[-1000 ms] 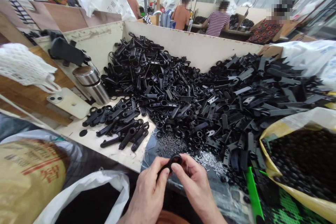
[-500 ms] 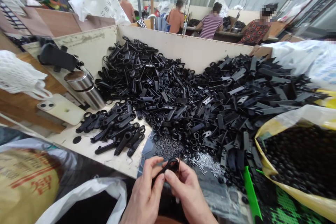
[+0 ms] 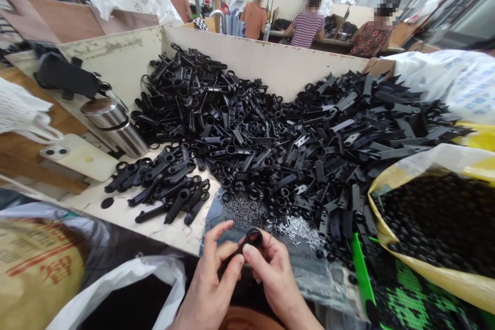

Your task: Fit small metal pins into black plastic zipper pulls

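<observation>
Near the front edge of the bench, a black plastic part with a ring end (image 3: 254, 237) is held between both hands. My left hand (image 3: 209, 276) is closed on its lower, narrow side, with the index finger lifted away. My right hand (image 3: 276, 268) pinches the ring end, its thumb pressed just below the ring. Much of the part is hidden by the fingers. Just beyond the hands lie small dark metal pins (image 3: 243, 210) and a heap of shiny silver pins (image 3: 299, 230). Several similar black handle-like parts (image 3: 170, 185) lie grouped to the left.
A big pile of black ring-ended parts (image 3: 216, 113) and flat black strips (image 3: 379, 108) fills the bench. At left stand a steel flask (image 3: 116, 126) and a phone (image 3: 79, 157). A yellow-edged sack of black beads (image 3: 436, 216) and a green crate (image 3: 361, 268) sit at right.
The ring end has turned to face the camera more, and my left index finger has lifted. A thin coppery piece by my right fingers no longer shows. The view has shifted slightly.
</observation>
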Demonstrator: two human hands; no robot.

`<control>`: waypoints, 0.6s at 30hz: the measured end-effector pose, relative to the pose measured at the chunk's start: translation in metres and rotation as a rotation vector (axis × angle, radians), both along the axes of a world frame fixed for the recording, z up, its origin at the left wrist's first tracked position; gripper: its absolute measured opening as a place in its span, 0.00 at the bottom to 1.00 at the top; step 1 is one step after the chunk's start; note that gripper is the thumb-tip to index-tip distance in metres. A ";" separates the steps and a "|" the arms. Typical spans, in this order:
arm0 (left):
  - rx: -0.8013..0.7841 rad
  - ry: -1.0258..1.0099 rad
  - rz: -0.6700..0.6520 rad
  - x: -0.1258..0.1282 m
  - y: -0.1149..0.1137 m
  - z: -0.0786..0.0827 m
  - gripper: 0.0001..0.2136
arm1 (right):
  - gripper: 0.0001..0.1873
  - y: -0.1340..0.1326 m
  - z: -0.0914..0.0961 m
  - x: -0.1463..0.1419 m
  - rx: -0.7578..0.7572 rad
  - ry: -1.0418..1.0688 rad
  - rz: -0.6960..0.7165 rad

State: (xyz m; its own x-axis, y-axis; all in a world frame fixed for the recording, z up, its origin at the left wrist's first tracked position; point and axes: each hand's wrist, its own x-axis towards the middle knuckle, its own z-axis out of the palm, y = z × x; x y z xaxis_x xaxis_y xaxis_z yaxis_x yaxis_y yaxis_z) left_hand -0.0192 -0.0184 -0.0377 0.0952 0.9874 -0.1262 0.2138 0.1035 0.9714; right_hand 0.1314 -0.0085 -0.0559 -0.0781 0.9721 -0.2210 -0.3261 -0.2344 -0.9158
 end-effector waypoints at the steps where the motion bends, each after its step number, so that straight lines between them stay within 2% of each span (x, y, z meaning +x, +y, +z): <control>1: 0.000 -0.015 -0.003 -0.002 0.002 0.003 0.24 | 0.19 0.000 0.001 0.003 0.013 -0.008 -0.008; 3: 0.046 0.034 -0.068 -0.006 0.006 0.010 0.21 | 0.18 -0.001 0.003 0.008 0.034 -0.022 -0.019; 7: 0.221 0.235 -0.241 -0.010 0.010 0.023 0.09 | 0.20 -0.002 0.007 0.010 0.040 -0.033 0.012; 12: 0.362 0.291 -0.182 -0.003 0.006 0.027 0.08 | 0.21 -0.006 0.005 0.004 0.055 -0.060 0.002; 15: 0.337 0.281 -0.166 0.002 0.008 0.027 0.10 | 0.21 -0.003 0.001 -0.002 0.030 -0.023 -0.038; 18: 0.255 0.278 -0.083 0.002 0.012 0.022 0.10 | 0.21 0.007 0.001 -0.009 -0.007 -0.004 -0.071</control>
State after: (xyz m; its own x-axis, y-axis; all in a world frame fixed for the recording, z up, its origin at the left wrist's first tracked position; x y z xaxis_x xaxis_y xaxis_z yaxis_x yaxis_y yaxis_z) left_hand -0.0168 -0.0065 -0.0153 0.1727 0.9808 0.0905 0.4701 -0.1628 0.8675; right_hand 0.1221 -0.0014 -0.0552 -0.0076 0.9737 -0.2278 -0.3382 -0.2169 -0.9157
